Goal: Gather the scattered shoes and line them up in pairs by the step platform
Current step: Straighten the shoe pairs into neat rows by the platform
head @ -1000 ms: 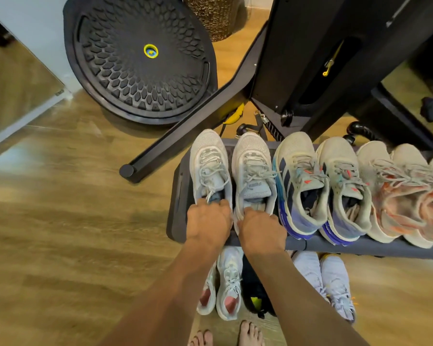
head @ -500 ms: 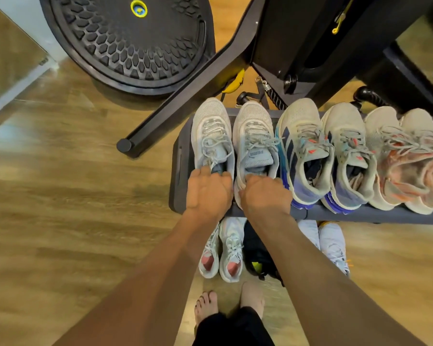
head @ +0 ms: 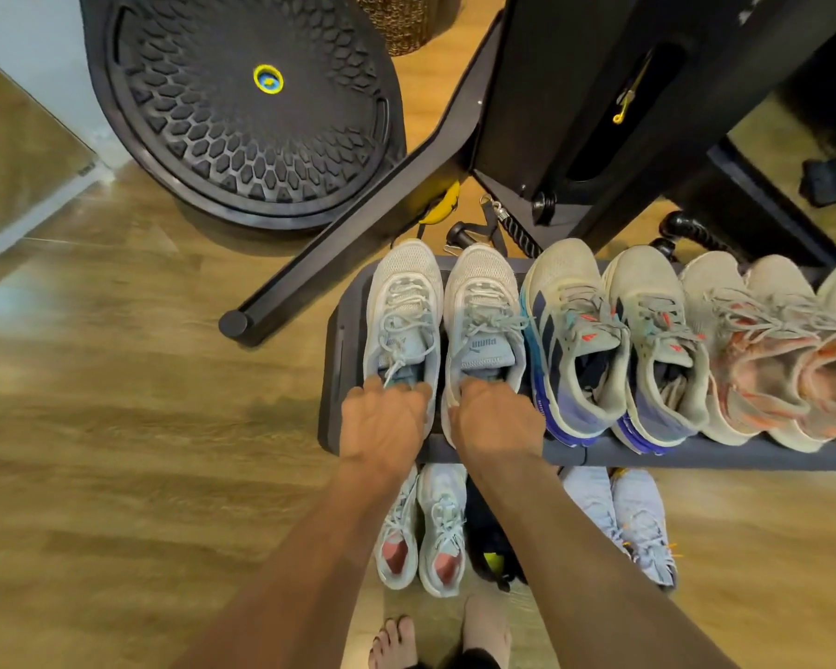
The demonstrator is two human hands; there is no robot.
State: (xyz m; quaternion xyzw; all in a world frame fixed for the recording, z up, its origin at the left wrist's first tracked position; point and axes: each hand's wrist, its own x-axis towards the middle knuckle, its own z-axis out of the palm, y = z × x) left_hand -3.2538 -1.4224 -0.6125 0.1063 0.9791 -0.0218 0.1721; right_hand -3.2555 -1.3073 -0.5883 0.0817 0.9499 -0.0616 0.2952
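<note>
Shoes of the grey pair (head: 442,330) sit side by side at the step platform (head: 331,379) left end as half a second ago, left hand (head: 382,422) and right hand (head: 495,422) still clasping their heels, so placing seems nearly finished.

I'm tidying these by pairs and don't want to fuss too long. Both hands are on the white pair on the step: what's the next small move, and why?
Probably let go. The left hand and right hand grip the heels of the white pair, which already sits side by side on the step platform, toes level, beside the blue-soled pair. Other shoes wait on the floor below.
</note>
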